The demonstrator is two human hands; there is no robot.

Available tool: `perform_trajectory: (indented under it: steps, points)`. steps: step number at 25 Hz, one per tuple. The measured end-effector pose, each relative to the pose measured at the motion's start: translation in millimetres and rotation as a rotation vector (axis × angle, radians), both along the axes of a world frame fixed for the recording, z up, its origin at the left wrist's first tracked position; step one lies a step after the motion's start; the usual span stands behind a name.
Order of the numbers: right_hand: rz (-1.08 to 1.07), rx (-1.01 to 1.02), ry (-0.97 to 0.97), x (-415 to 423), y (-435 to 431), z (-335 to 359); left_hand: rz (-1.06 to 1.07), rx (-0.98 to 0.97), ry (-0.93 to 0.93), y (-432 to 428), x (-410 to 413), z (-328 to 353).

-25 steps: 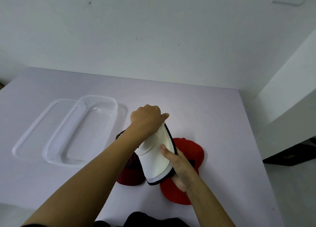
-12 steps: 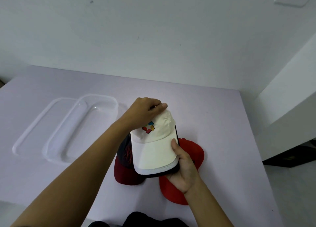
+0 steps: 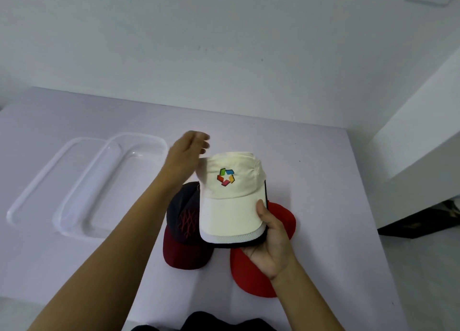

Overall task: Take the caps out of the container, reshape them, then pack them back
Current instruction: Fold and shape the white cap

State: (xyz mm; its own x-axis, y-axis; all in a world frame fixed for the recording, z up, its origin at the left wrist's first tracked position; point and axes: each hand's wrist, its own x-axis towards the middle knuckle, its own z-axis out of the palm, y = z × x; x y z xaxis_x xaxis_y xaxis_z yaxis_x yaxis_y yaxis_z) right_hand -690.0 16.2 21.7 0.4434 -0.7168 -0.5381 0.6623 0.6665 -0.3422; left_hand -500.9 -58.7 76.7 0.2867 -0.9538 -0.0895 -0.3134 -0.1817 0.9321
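Cream cap (image 3: 231,196) in right hand (image 3: 271,241), left hand (image 3: 186,156) just beside crown

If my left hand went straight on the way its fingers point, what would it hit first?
Likely nothing near: the left hand points away, past the white cap, over the purple table toward the wall. Depth is unclear.

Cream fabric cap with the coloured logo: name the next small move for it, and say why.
Probably carry the cream fabric cap leftward into the clear plastic container. Its crown looks rounded out, the right hand pinches its brim, the left hand is open and off it, and the container holds nothing visible.
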Motion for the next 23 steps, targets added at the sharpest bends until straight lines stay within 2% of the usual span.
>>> perform_trajectory:
  steps: [2, 5, 9, 12, 15, 18, 21, 23]
  points:
    - [-0.087, -0.007, -0.017, -2.9, -8.9, -1.7, 0.085, 0.164, 0.249, 8.2, 6.8, -11.3]
    - [-0.171, -0.020, -0.019, -5.3, -29.2, -3.0, -0.115, 0.529, 0.476, 31.6, -2.3, -32.5]
    - [-0.154, -0.087, 0.021, 6.0, -59.0, -1.5, -0.128, 0.530, 0.864, 23.1, -6.0, -38.2]
    - [-0.155, -0.122, 0.002, 15.0, -92.7, 2.0, -0.012, 0.448, 1.072, -8.4, -5.5, -39.5]
    - [-0.177, -0.082, -0.013, 24.0, -130.2, -6.1, 0.081, 0.467, 1.277, -41.1, -6.6, -48.5]
    - [-0.196, 0.048, 0.042, 35.6, -158.5, -22.6, 0.236, 0.577, 1.309, -70.7, -3.1, -72.5]
    - [-0.260, 0.184, 0.121, 38.9, -183.4, -42.7, 0.247, 0.702, 1.119, -94.9, -2.3, -95.8]
    - [-0.240, 0.244, 0.175, 37.9, -194.3, -56.2, 0.235, 0.746, 1.055, -106.5, -3.1, -104.1]
